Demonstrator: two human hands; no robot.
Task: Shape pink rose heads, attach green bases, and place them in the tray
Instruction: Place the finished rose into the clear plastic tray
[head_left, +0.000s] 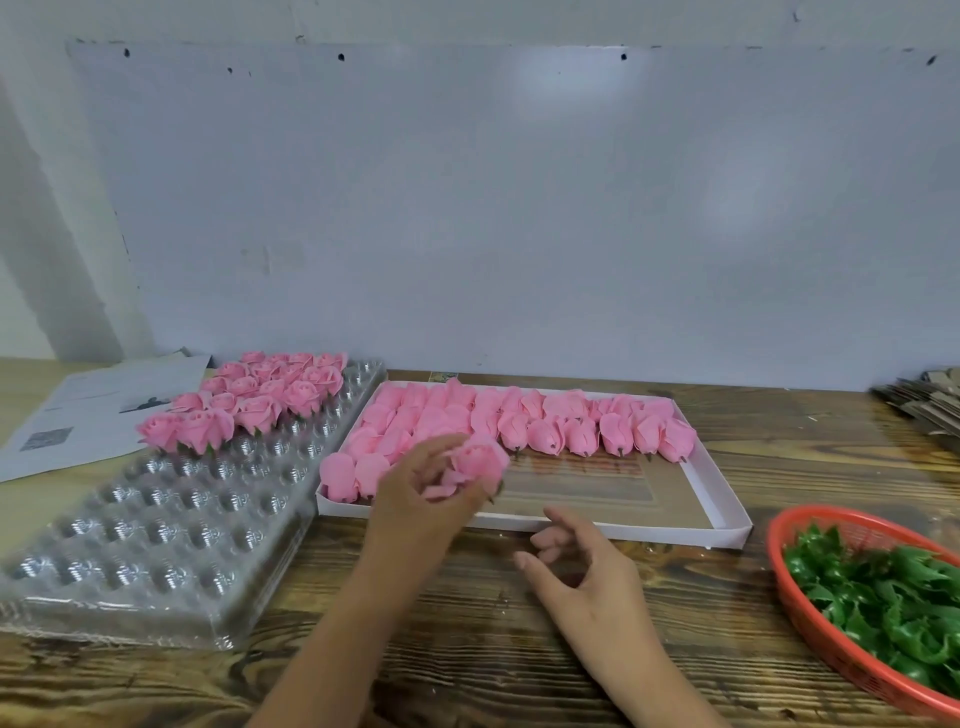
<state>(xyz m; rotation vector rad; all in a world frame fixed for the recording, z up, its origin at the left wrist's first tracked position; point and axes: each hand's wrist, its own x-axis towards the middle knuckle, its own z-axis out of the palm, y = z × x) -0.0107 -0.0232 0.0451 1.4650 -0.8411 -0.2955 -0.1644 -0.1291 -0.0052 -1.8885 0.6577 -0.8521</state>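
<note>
- The clear plastic tray (171, 525) fills the lower left of the frame, its far upper corner packed with opened pink roses (254, 397)
- My white box (722, 512) sits at centre, closed pink buds (524, 421) crowding its upper half
- A red basket (784, 587) of green bases (883, 592) sits at lower right
- My left hand (423, 499) pinches one pink rose head (480, 462) over the box's near edge, petals loosened, slightly blurred
- My right hand (582, 571) hovers just beside it, fingers loosely curled, holding nothing

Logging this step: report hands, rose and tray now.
Left hand grips pink rose over white box. Right hand open, holding nothing. Clear tray part filled; nothing blocking it.
</note>
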